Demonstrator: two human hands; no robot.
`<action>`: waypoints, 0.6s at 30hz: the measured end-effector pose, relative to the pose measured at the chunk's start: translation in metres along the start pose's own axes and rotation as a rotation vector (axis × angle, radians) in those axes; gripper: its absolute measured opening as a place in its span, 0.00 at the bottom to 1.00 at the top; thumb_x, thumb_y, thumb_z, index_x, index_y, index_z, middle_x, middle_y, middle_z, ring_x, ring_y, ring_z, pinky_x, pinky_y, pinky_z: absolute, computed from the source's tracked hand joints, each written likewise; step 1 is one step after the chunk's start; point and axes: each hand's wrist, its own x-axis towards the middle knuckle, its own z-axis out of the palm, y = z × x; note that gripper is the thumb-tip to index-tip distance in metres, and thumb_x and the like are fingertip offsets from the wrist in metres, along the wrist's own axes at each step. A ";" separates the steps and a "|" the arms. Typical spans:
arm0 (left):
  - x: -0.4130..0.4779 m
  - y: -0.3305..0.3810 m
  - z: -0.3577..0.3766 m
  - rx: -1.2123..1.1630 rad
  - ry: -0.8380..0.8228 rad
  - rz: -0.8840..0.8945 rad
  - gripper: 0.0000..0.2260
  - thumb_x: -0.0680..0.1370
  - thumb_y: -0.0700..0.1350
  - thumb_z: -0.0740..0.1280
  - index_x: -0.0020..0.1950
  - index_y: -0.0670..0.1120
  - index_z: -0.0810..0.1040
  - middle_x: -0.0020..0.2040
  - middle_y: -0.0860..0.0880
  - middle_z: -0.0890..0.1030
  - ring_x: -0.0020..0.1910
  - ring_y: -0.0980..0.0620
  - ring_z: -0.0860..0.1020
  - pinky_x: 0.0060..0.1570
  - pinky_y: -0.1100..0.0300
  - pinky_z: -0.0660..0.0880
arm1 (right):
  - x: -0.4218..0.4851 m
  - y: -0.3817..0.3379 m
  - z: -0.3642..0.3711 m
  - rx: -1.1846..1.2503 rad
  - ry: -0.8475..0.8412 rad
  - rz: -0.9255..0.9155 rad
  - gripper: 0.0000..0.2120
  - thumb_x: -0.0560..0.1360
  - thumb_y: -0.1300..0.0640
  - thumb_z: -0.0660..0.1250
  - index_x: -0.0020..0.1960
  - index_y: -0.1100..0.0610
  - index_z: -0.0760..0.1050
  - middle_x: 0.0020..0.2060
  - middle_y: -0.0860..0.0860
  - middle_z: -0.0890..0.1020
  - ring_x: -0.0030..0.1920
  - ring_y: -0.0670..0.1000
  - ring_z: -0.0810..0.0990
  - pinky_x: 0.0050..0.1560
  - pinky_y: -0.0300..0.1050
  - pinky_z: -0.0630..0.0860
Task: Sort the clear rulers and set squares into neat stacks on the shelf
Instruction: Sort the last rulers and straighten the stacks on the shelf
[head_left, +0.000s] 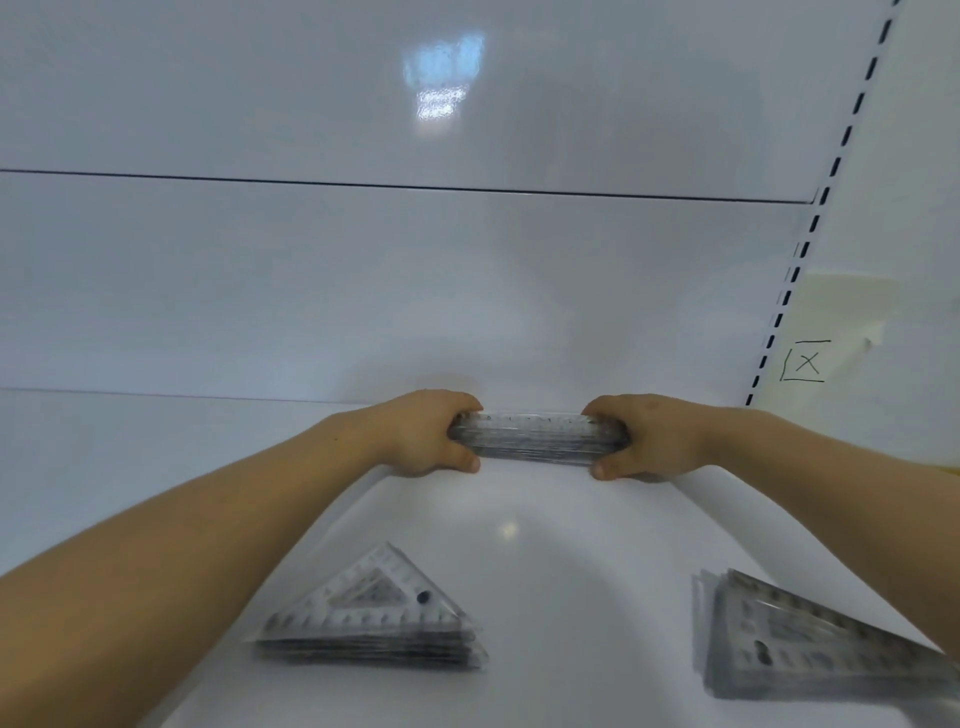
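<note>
Fingers (460, 405): head view, curled over both ends of my ruler stack (537, 439); left hand (426, 436) and right hand (654, 436) grip it between them.
Location: ruler stack low at the rear of the shelf (545, 561), near the back panel (363, 291); whether it touches the shelf is unclear.
Risk: the slick clear plastic may fan out if I let go unevenly.
Surroundings: set-square stack (374, 618) front left, second stack (789, 644) front right; neither obstructs me.

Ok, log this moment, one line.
left hand, right hand grip ruler stack ends | shelf rear | left set-square stack, right set-square stack in front
</note>
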 end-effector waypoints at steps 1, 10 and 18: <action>0.002 0.001 0.000 0.020 0.017 0.009 0.14 0.73 0.52 0.71 0.55 0.51 0.73 0.47 0.56 0.75 0.48 0.51 0.75 0.42 0.63 0.68 | 0.001 -0.001 -0.001 -0.002 -0.003 0.005 0.18 0.71 0.45 0.71 0.56 0.48 0.68 0.46 0.47 0.77 0.45 0.48 0.76 0.42 0.38 0.69; -0.010 -0.009 -0.004 -0.106 0.028 -0.037 0.29 0.71 0.57 0.71 0.70 0.54 0.66 0.58 0.55 0.71 0.58 0.52 0.73 0.54 0.62 0.68 | -0.004 -0.002 -0.003 0.001 0.017 0.032 0.25 0.70 0.43 0.71 0.63 0.47 0.68 0.52 0.46 0.74 0.53 0.49 0.73 0.51 0.40 0.68; -0.014 -0.019 0.012 -0.395 0.193 -0.067 0.22 0.76 0.56 0.66 0.68 0.53 0.70 0.55 0.55 0.75 0.53 0.55 0.75 0.52 0.64 0.68 | -0.006 0.003 0.001 0.018 0.062 0.037 0.28 0.70 0.41 0.70 0.66 0.49 0.67 0.55 0.45 0.74 0.56 0.49 0.73 0.56 0.40 0.68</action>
